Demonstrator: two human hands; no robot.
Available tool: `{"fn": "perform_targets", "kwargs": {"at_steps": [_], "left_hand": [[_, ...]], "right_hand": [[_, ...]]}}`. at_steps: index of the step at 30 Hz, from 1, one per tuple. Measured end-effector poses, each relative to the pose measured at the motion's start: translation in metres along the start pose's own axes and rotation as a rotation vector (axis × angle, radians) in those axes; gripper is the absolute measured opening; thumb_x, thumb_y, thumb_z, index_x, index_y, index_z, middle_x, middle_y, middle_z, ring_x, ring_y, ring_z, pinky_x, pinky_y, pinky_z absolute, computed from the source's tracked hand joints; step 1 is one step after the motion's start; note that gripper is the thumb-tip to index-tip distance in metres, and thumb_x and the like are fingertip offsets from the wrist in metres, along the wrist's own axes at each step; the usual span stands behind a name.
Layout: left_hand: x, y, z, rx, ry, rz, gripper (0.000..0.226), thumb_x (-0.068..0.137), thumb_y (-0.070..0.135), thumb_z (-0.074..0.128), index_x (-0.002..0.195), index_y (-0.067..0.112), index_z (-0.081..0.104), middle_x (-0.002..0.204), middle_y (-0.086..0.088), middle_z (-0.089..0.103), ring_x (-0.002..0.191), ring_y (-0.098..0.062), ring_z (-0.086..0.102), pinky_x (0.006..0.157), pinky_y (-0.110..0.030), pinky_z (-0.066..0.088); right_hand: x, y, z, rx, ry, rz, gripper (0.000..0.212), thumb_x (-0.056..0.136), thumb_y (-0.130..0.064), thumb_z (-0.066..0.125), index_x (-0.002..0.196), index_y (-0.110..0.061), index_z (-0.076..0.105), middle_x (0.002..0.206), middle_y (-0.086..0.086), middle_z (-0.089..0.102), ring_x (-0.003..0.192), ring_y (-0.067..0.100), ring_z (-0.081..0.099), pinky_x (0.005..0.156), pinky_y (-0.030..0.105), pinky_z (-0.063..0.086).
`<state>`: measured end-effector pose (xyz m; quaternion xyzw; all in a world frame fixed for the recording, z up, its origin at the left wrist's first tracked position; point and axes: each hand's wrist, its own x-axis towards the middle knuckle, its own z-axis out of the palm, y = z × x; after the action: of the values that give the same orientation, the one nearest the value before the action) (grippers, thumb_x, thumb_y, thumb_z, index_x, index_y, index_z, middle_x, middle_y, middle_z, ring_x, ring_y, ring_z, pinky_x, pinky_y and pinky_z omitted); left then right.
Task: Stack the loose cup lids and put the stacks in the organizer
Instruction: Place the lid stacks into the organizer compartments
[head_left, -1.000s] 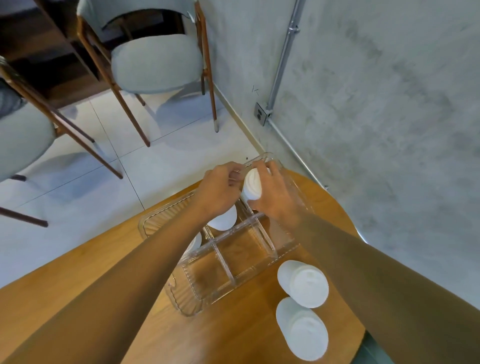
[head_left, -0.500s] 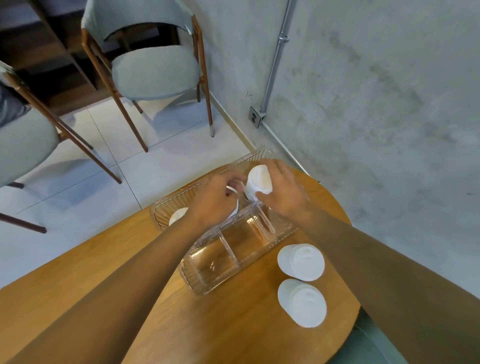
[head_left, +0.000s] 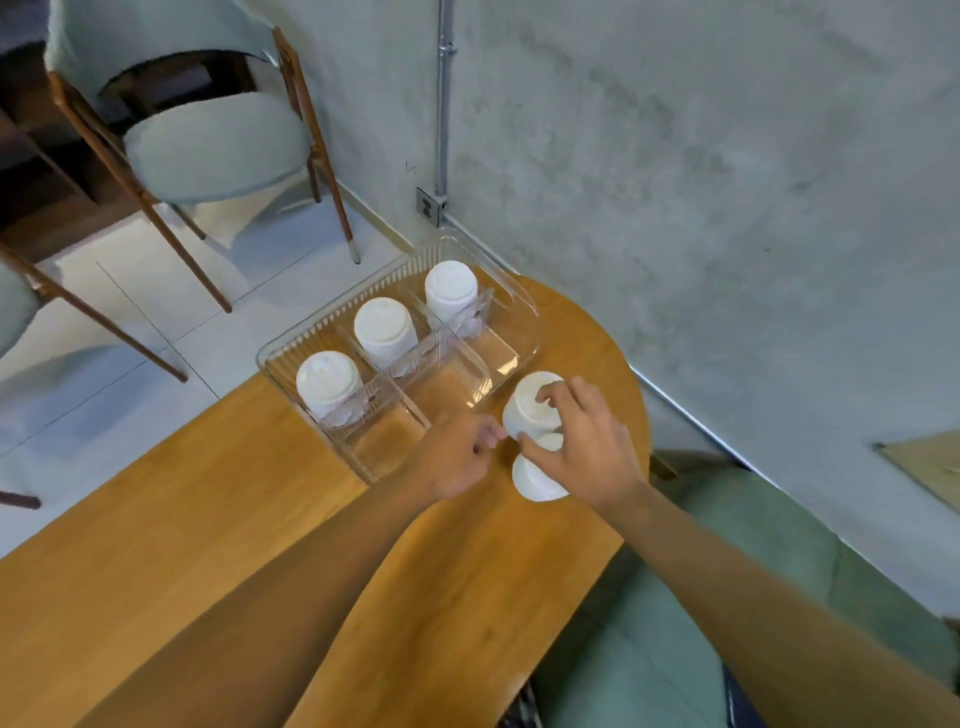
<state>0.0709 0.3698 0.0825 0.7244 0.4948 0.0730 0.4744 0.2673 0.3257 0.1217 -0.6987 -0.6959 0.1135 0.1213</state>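
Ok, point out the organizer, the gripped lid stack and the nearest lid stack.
organizer (head_left: 529, 307), head view, right-hand rim.
gripped lid stack (head_left: 522, 410), head view, visible side.
nearest lid stack (head_left: 535, 479), head view, uncovered part.

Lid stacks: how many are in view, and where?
5. Three in the organizer's far row: left stack, middle stack, right stack. Two beside it: gripped stack in the right hand, near stack partly under that hand.

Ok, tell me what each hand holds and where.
Right hand grips the farther loose lid stack: fingers over its top, thumb low on its side. Left hand curls beside its base; a hold cannot be told.
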Motion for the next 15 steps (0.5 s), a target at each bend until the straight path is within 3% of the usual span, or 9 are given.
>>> {"fn": "perform_targets", "kwargs": {"at_steps": [4,8,13,15], "left_hand": [[0.004,-0.013,0.038,0.05,-0.065,-0.081,0.042,0.094,-0.002,0.062,0.13,0.017,0.067,0.118,0.001,0.067,0.114,-0.02,0.065,0.102,-0.032,0.051],[0.014,-0.027,0.075,0.057,-0.117,-0.126,0.061,0.089,0.004,0.072,0.146,0.018,0.056,0.132,-0.002,0.063,0.121,-0.025,0.06,0.103,-0.038,0.051],[0.027,-0.04,0.11,-0.007,-0.092,-0.082,0.083,0.078,0.026,0.09,0.15,0.025,0.047,0.14,0.003,0.047,0.124,-0.021,0.055,0.103,-0.043,0.055],[0.03,-0.045,0.12,0.004,-0.06,-0.041,0.086,0.077,0.032,0.091,0.15,0.025,0.046,0.139,0.004,0.044,0.125,-0.019,0.052,0.102,-0.041,0.054]], "right_hand": [[-0.037,0.014,0.017,-0.08,-0.053,0.076,0.069,0.074,-0.05,0.087,0.129,-0.019,0.06,0.121,0.002,0.057,0.107,0.023,0.056,0.07,0.039,0.06],[-0.048,0.023,0.031,-0.051,-0.169,0.135,0.083,0.079,-0.052,0.083,0.147,-0.023,0.047,0.138,-0.001,0.047,0.124,0.022,0.046,0.09,0.041,0.058],[-0.045,0.022,0.045,0.035,-0.216,0.231,0.083,0.074,-0.056,0.083,0.14,-0.029,0.041,0.131,-0.005,0.031,0.123,0.019,0.04,0.083,0.034,0.055],[-0.043,0.023,0.053,0.063,-0.269,0.263,0.087,0.073,-0.051,0.083,0.142,-0.03,0.035,0.137,-0.007,0.028,0.127,0.021,0.04,0.087,0.036,0.054]]}}
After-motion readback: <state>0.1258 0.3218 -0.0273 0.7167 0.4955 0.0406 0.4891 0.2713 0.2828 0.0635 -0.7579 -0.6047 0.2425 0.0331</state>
